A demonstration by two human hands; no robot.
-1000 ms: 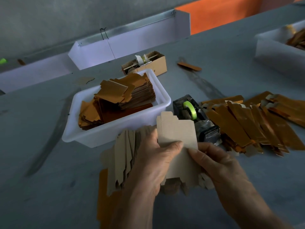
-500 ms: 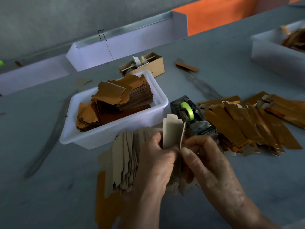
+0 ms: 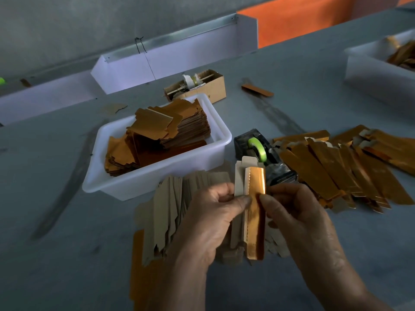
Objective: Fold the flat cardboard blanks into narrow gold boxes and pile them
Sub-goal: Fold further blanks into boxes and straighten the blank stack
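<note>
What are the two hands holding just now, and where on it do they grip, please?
A half-folded gold blank, pinched about mid-length: left hand on its left side, right hand on its right.

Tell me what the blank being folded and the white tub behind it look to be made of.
Blank, pinched by the left hand and right hand: thin cardboard, seemingly foil-faced; one side shines metallic gold, the other is matte grey-beige, and it creases sharply.
White tub: probably moulded plastic; smooth, slightly glossy walls and a rounded rolled rim.
</note>
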